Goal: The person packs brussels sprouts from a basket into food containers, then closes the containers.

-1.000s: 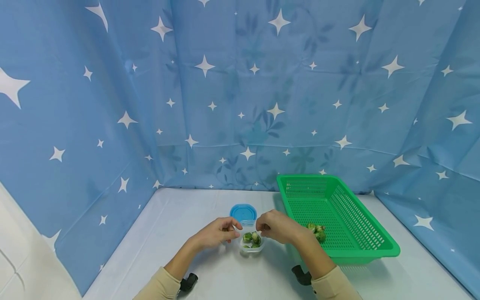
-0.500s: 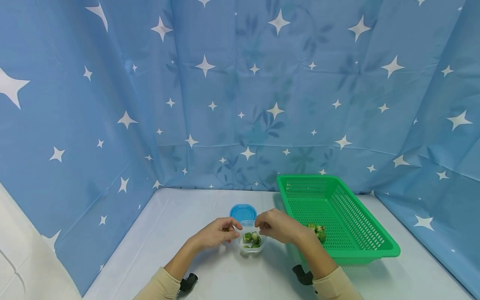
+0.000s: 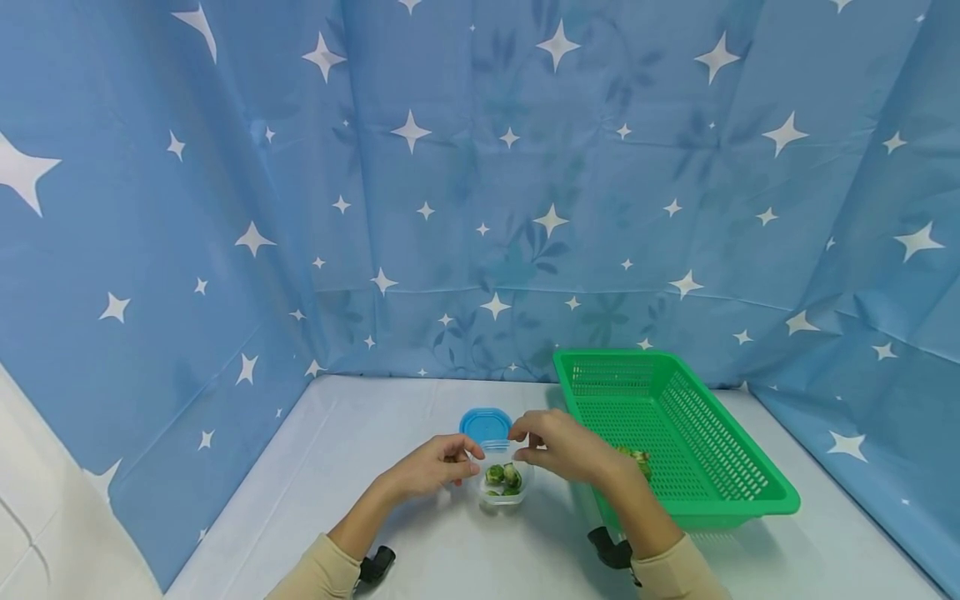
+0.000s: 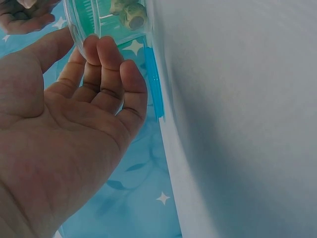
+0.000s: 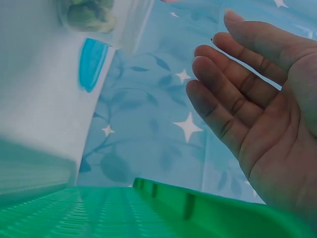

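Left forearm (image 3: 363, 522) reaches in from near left, right forearm (image 3: 639, 518) from near right — wrists bent inward. Left grip (image 3: 437, 464): fingers loosely bent, thumb on the near side of the index. Right grip (image 3: 558, 446): slightly farther — thumb and index parted, fingers gently curved.

A blue star-patterned curtain (image 3: 457, 179) hangs behind the white table (image 3: 360, 417).

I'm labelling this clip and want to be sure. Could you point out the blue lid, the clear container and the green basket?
Blue lid (image 3: 484, 424), head view: upward face.
Clear container (image 3: 504, 500), head view: near edge.
Green basket (image 3: 720, 507), head view: near rim.
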Demonstrator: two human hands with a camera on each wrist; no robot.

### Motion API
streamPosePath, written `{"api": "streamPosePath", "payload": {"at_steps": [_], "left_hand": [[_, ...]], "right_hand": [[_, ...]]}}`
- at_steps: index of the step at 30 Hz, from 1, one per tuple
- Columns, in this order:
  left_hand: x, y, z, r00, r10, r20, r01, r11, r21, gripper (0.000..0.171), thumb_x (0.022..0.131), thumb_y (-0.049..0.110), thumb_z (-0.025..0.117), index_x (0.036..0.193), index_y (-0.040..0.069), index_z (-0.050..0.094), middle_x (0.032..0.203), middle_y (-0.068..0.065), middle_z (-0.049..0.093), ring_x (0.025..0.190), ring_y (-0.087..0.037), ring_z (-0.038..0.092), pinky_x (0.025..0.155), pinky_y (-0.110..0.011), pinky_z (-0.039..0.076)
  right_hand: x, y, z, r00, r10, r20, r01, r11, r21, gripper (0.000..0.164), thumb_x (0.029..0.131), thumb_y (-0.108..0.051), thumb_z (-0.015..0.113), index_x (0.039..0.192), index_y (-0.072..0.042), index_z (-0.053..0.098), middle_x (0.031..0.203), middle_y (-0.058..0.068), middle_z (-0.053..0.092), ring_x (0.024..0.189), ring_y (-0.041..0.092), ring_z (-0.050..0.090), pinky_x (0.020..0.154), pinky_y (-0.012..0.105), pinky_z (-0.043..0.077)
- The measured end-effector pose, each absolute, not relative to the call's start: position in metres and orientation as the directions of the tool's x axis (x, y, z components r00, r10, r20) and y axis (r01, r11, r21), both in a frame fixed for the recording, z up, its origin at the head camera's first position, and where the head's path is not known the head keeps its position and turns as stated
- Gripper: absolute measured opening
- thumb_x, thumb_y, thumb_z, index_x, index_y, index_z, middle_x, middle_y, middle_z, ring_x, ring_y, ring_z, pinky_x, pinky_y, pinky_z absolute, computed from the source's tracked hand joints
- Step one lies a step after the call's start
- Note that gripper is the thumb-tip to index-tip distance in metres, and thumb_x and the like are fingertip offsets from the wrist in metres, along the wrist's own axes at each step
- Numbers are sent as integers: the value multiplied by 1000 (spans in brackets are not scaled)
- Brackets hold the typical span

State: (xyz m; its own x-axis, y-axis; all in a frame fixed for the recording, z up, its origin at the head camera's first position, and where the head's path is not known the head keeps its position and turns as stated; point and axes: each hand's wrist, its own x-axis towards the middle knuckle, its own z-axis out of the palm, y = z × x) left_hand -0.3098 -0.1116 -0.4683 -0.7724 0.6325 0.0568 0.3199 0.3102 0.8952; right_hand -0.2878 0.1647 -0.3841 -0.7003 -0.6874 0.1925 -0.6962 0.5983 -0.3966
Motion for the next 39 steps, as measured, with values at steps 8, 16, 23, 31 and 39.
{"api": "streamPosePath", "payload": {"at_steps": [8,16,23,31,39], "left_hand": [[-311,-110,-469,-778,627,47,303,309,901,26,107,16,59,127,0,63,100,-32,62,80,-17,58,77,-39,53],[-311,-111,-469,-780,624,50,306,309,901,27,107,17,61,127,0,64,100,-32,63,80,-15,58,77,-38,54],[-310,-112,-469,-777,627,54,314,313,896,31,106,22,62,128,1,64,100,-29,64,83,-17,60,79,-38,55],[-309,-111,-469,-778,626,53,316,316,895,31,106,23,62,128,1,64,100,-27,64,84,-19,59,80,-39,54],[-308,-112,-468,-777,627,58,325,320,890,32,106,24,62,129,1,64,100,-27,64,85,-20,60,81,-39,55]], "right_hand": [[-282,170,-374,-680,-677,282,-724,562,-400,22,98,-17,75,119,-13,74,112,-3,74,89,4,64,78,24,57],[-280,180,-366,-693,-625,358,-718,558,-416,24,97,-18,76,121,-18,74,114,-5,72,89,3,65,78,25,58],[-284,192,-366,-687,-599,412,-726,541,-425,23,97,-13,75,120,-16,73,115,0,73,89,7,68,79,29,59],[-285,205,-362,-713,-549,437,-701,561,-439,24,97,-13,75,121,-16,73,115,-1,73,89,8,68,77,29,58],[-284,215,-356,-713,-530,459,-701,553,-450,28,97,-14,75,125,-17,72,116,-3,73,90,7,68,75,28,58]]}}
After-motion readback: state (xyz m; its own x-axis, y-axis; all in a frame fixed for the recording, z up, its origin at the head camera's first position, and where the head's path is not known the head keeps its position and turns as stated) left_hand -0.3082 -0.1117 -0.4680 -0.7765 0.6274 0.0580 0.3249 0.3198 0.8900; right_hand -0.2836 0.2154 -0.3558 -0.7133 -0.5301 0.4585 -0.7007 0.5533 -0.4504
